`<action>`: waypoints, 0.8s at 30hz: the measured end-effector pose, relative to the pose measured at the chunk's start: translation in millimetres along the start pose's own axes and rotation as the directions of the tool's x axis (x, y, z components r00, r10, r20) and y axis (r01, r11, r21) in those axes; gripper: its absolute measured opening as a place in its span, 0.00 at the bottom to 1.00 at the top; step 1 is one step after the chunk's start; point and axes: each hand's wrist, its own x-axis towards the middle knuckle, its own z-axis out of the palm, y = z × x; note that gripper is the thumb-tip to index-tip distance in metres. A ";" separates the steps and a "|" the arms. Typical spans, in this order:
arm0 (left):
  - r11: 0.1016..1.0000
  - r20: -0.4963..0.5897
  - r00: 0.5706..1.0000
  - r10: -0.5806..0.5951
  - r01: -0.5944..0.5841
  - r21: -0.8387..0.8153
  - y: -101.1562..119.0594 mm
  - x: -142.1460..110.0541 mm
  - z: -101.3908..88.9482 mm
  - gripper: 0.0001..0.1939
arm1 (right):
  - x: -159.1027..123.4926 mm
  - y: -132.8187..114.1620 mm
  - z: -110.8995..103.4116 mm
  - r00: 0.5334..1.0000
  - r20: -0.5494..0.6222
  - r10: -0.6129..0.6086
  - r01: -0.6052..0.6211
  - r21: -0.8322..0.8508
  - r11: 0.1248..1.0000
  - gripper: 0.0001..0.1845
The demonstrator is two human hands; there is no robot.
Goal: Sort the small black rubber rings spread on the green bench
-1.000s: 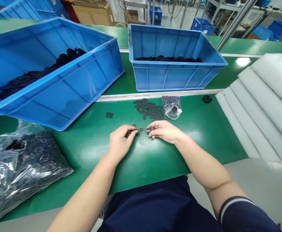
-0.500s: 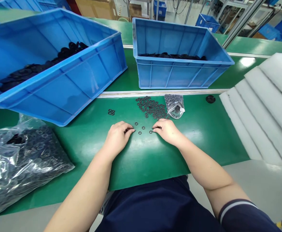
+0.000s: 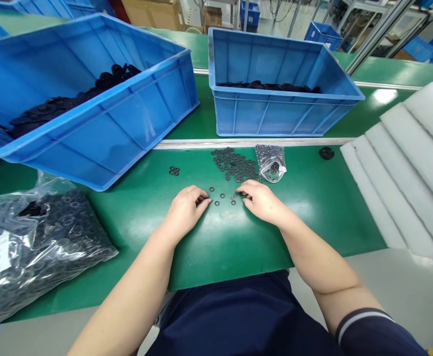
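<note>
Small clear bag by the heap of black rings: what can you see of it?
The small clear plastic bag lies flat on the green mat, just right of the heap of loose black rings. It looks thin, glossy and creased. Dark rings show through it, bunched most thickly near its lower right corner. Whether it is sealed cannot be told. Its top edge lies by the white strip along the mat's far side. The right hand is near it but not touching.

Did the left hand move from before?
Yes, a little: the left hand went leftward, so its fingertips are now farther from the small plastic bag of washers.
</note>
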 end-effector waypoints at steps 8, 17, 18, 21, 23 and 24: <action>0.990 0.028 0.993 0.117 -0.115 -0.085 9.3 -1.4 10.3 0.06 | -0.5 0.8 -6.2 0.995 -0.098 -0.016 0.020 0.038 0.999 0.25; 0.985 -0.022 0.988 0.155 -0.156 -0.072 5.8 -1.7 19.5 0.05 | 0.0 4.3 -19.8 0.986 -0.046 0.158 -0.162 -0.086 0.983 0.09; 0.983 -0.032 0.986 0.163 -0.165 -0.076 5.5 -1.4 20.7 0.05 | 0.6 4.3 -17.8 0.986 -0.019 0.163 -0.164 -0.117 0.979 0.08; 0.978 -0.054 0.981 0.186 -0.190 -0.083 4.2 0.0 22.9 0.06 | 2.6 1.3 -10.7 0.978 0.036 0.204 -0.190 -0.232 0.954 0.07; 0.975 -0.062 0.975 0.211 -0.215 -0.056 4.2 0.4 22.8 0.08 | 3.6 -3.8 -7.4 0.970 0.059 0.237 -0.207 -0.317 0.926 0.08; 0.973 -0.057 0.972 0.227 -0.229 -0.025 4.8 0.2 22.2 0.09 | 4.0 -7.3 -6.3 0.965 0.070 0.254 -0.213 -0.361 0.908 0.08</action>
